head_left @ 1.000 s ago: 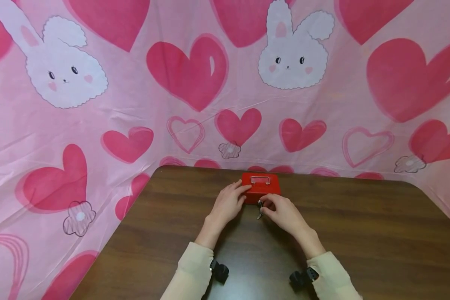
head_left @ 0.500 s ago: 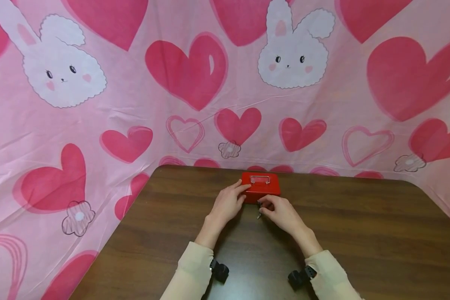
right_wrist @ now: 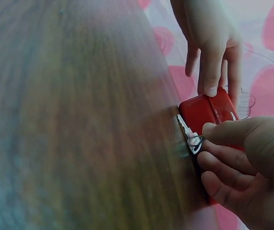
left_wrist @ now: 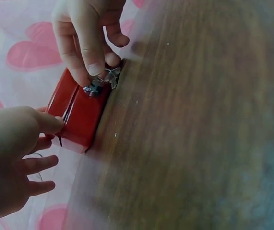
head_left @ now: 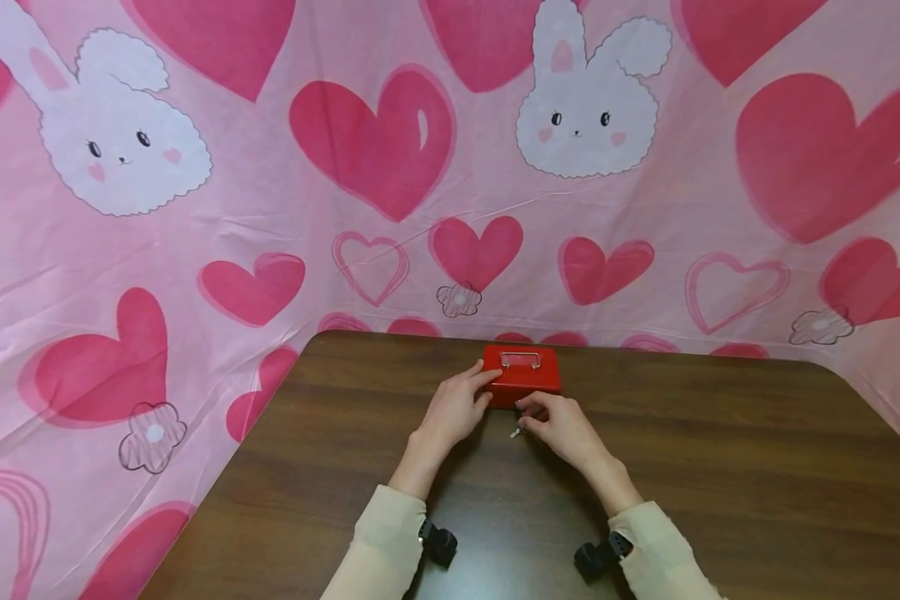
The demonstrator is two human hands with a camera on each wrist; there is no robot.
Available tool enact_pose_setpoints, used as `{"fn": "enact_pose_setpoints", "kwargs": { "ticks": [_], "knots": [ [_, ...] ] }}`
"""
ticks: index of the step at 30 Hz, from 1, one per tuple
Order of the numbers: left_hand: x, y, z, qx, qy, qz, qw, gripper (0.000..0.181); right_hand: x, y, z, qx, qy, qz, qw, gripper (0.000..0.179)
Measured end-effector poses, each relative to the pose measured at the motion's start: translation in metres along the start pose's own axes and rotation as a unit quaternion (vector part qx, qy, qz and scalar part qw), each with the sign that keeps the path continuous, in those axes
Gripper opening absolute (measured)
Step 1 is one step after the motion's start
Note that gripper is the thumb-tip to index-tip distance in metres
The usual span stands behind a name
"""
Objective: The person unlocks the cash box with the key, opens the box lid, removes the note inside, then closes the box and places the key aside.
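A small red metal cash box (head_left: 534,380) with a silver lid handle (head_left: 521,360) stands near the table's far edge. My left hand (head_left: 452,410) rests against its left side, thumb at the front and fingers mostly straight over the lid. At the box's front, my right hand (head_left: 567,431) pinches a key between thumb and forefinger, at what looks like the lock; the fingers mostly hide that key. A second silver key (right_wrist: 187,127) dangles from the same ring, seen clearly in the right wrist view. The lid is down.
The brown wooden table (head_left: 720,467) extends to both sides and toward me. Behind it and on the left hangs a pink cloth (head_left: 262,200) with hearts and rabbits. Black wrist cameras (head_left: 441,546) sit on both wrists.
My right hand has shifted and turned very slightly at the lock, and the dangling key has swung a little. The left hand and the box have stayed put.
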State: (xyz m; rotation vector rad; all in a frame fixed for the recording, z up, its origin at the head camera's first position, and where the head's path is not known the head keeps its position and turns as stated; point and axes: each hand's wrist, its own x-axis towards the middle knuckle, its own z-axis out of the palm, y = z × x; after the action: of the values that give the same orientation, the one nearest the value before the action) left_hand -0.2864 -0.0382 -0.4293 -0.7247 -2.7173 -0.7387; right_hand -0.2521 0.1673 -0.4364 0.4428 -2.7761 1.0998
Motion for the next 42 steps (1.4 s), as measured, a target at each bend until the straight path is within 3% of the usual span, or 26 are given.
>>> {"fn": "enact_pose_setpoints", "kwargs": {
  "ticks": [19,30,42],
  "knots": [
    [-0.0015,0.0038,-0.0020,-0.010,-0.022,-0.012,0.9996,0.044,-0.0011,0.0030,0.0071,0.062,0.035,0.064,0.9954,0.011],
    [-0.0001,0.0027,-0.0025,-0.009,-0.025,-0.011,0.9996,0.045,-0.0013,0.0053,0.0055,0.108,0.024,0.097,0.9892,0.012],
    [0.0000,-0.0010,-0.0009,-0.018,-0.025,-0.015,0.9994,0.046,-0.0001,0.0066,0.0060,0.101,0.032,0.101,0.9893,0.013]
  ]
}}
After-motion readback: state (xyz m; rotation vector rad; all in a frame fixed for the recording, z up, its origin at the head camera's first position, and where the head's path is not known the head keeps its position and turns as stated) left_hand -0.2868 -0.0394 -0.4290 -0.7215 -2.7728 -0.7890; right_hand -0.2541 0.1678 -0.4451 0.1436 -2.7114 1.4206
